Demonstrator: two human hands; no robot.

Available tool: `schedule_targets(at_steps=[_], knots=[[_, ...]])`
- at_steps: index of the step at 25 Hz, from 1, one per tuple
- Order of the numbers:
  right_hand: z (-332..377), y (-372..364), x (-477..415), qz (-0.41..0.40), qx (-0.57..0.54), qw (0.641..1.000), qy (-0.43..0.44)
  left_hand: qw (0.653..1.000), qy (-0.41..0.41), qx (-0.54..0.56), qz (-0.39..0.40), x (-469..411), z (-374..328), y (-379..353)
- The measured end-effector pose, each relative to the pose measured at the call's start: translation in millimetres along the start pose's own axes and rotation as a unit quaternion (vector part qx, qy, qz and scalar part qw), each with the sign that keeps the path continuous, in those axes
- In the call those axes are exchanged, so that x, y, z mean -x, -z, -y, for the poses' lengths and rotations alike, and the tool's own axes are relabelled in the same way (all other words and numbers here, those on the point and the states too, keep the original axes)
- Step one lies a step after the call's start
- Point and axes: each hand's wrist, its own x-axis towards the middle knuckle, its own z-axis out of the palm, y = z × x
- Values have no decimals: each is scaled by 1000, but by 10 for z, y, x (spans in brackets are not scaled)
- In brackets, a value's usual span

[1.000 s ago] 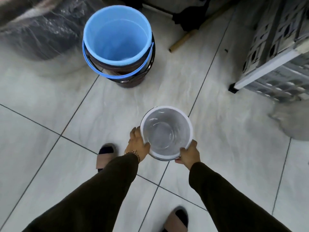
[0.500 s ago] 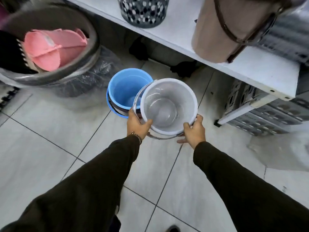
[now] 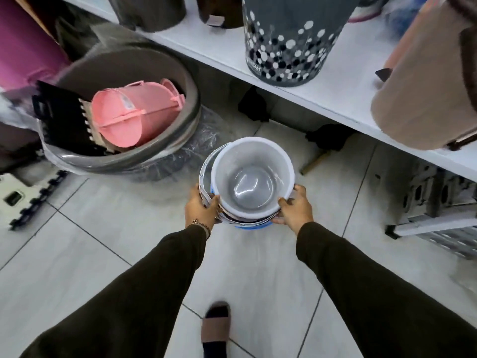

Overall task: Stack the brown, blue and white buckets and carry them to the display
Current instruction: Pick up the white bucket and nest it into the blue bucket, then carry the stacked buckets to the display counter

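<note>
The white bucket (image 3: 251, 177) sits inside the blue bucket (image 3: 251, 226), of which only a thin blue edge shows below the white rim. A dark sliver between them may be the brown bucket; I cannot tell for sure. The stack stands on the tiled floor in front of a low shelf. My left hand (image 3: 202, 209) grips the white bucket's left side, by its thin wire handle. My right hand (image 3: 294, 209) holds its right rim. Both arms wear dark sleeves.
A white shelf (image 3: 333, 96) runs across the top with a dotted grey bin (image 3: 289, 40) and a tan bin (image 3: 426, 99). A big grey tub (image 3: 165, 148) holding a pink bucket (image 3: 131, 112) stands at left. Grey crates (image 3: 444, 200) sit at right. My foot (image 3: 215, 329) is on the floor below.
I have stepped forward and carried the white bucket over to the blue one. It now sits down inside the blue bucket, hiding nearly all of it.
</note>
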Motion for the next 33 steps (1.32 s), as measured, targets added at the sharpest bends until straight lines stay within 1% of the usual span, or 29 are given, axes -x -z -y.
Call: schedule_targets(at_steps=[1,3,6,8,10,11,12,13,15,16,18,20,23,26,29,31,33], knots=[[-103,-179,-187,-20,16,1000,-11,1000,20,-5,2,-192,120,39],[-211,-268,-326,-66,77,995,-7,999,42,2,13,-275,192,25],[-340,-459,-643,-128,164,977,-35,994,93,-22,44,-648,351,-54],[-384,-469,-738,-149,245,957,-54,988,113,-89,48,-842,410,-148],[-422,-398,-856,-150,333,927,-87,975,99,-197,43,-996,442,-232],[-449,-357,-912,-141,346,922,-106,967,94,-233,39,-1060,450,-261],[-475,-327,-968,-124,343,924,-118,963,87,-252,40,-1135,465,-278],[-542,-301,-1060,-104,312,936,-123,960,87,-259,53,-1220,482,-298],[-620,-277,-1213,-71,199,970,-122,963,106,-228,101,-1398,503,-345],[-627,-265,-1257,-55,161,978,-121,964,118,-201,124,-1475,518,-364],[-652,-254,-1375,-34,142,983,-114,962,140,-181,147,-1610,543,-398],[-702,-252,-1455,-29,141,983,-118,964,138,-170,148,-1688,581,-409],[-769,-268,-1491,-46,98,983,-149,963,124,-178,158,-1761,632,-422],[-842,-313,-1463,-68,81,986,-132,964,112,-195,144,-1767,637,-423],[-866,-386,-1368,-147,173,971,-81,963,109,-206,134,-1722,660,-430],[-888,-409,-1251,-189,185,963,-55,964,108,-206,132,-1664,669,-419],[-944,-403,-1111,-198,196,959,-57,961,109,-218,131,-1565,667,-375]])
